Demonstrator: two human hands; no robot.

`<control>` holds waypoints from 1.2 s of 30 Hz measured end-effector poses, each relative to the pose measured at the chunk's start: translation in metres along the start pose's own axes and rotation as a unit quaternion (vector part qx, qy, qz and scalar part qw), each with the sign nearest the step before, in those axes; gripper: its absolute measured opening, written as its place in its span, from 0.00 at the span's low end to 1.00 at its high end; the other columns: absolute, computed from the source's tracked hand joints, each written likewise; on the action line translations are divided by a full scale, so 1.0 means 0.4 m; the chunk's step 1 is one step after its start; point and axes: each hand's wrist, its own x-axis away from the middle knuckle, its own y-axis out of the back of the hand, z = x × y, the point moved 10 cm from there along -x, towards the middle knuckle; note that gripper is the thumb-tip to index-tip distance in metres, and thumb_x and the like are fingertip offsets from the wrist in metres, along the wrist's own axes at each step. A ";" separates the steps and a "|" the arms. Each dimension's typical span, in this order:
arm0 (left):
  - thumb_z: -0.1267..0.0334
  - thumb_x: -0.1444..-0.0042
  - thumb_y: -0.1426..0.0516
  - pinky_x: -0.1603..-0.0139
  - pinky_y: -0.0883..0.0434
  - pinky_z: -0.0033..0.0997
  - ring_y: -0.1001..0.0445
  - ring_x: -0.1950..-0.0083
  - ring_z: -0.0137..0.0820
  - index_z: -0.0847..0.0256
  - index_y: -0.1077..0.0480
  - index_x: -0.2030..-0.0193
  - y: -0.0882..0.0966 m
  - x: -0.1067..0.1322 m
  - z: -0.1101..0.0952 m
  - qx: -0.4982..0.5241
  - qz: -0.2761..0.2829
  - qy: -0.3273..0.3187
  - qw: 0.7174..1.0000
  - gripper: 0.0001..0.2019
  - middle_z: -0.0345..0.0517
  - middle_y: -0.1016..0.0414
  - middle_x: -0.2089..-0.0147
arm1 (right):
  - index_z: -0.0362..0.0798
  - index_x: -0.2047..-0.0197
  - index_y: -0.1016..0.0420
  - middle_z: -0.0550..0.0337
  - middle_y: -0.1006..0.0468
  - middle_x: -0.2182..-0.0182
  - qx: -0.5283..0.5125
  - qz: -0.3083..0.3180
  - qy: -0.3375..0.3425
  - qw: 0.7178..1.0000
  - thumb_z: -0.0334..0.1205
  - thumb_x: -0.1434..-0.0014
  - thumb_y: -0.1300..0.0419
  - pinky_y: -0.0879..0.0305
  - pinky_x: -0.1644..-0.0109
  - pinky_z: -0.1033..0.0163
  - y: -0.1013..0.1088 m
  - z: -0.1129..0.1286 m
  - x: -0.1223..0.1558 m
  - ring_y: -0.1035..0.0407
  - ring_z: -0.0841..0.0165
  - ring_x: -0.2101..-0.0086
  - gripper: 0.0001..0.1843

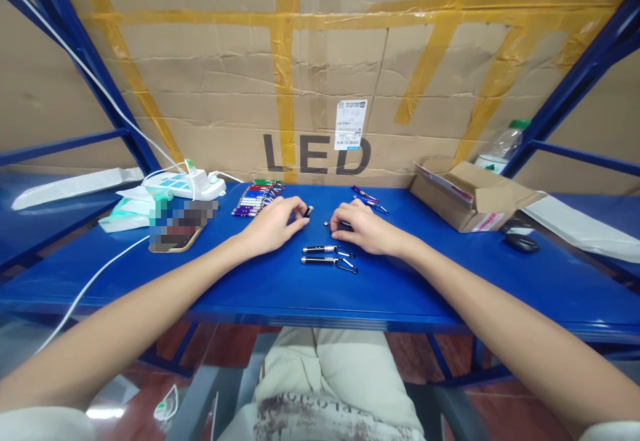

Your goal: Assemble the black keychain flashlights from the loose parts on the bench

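Note:
My left hand [275,224] rests on the blue table [280,287], its fingers pinched round a small black keychain flashlight [309,211]. My right hand [361,227] lies a little to the right, fingers curled over another small flashlight part [330,225] that is mostly hidden. Just in front of both hands lie two black keychain flashlights [327,255] side by side, with clips at their right ends. A row of several coloured flashlights [255,199] lies behind my left hand. A few purple ones [369,199] lie behind my right hand.
An open cardboard box [467,195] stands at the right, with a plastic bottle [503,144] behind it and a black mouse [521,241] beside it. A white power strip [187,183], a pack of tissues [131,207] and a phone [176,231] lie at the left. A cardboard wall marked LED backs the table.

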 end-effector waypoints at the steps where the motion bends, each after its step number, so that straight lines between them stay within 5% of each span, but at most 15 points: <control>1: 0.54 0.29 0.40 0.49 0.30 0.41 0.25 0.51 0.42 0.56 0.27 0.51 -0.001 0.000 0.000 0.005 0.002 0.003 1.000 0.09 0.45 0.18 0.53 | 0.50 0.57 0.24 0.52 0.19 0.52 -0.003 0.000 -0.002 1.000 0.41 0.29 0.35 0.40 0.43 0.49 0.001 -0.001 0.000 0.35 0.55 0.52 0.04; 18: 0.54 0.30 0.40 0.50 0.29 0.41 0.21 0.52 0.41 0.56 0.27 0.51 -0.016 -0.001 -0.006 0.040 0.029 0.000 0.999 0.10 0.46 0.17 0.55 | 0.50 0.60 0.21 0.53 0.17 0.55 -0.036 -0.011 0.005 0.999 0.46 0.32 0.32 0.38 0.45 0.52 0.007 -0.014 -0.007 0.29 0.57 0.53 0.09; 26: 0.54 0.30 0.39 0.51 0.30 0.39 0.21 0.55 0.40 0.56 0.27 0.52 -0.017 0.001 -0.013 0.051 0.038 0.005 0.998 0.09 0.44 0.18 0.57 | 0.55 0.37 0.18 0.49 0.20 0.37 0.023 -0.019 0.018 0.999 0.42 0.24 0.45 0.41 0.35 0.40 0.007 0.000 -0.004 0.34 0.49 0.43 0.19; 36: 0.54 0.30 0.39 0.51 0.29 0.39 0.21 0.55 0.40 0.56 0.27 0.51 -0.016 0.002 -0.017 0.037 0.037 -0.006 0.999 0.09 0.44 0.18 0.57 | 0.50 0.53 0.18 0.49 0.18 0.53 0.043 -0.019 0.015 0.999 0.40 0.27 0.40 0.39 0.41 0.47 0.006 -0.019 -0.007 0.31 0.53 0.51 0.09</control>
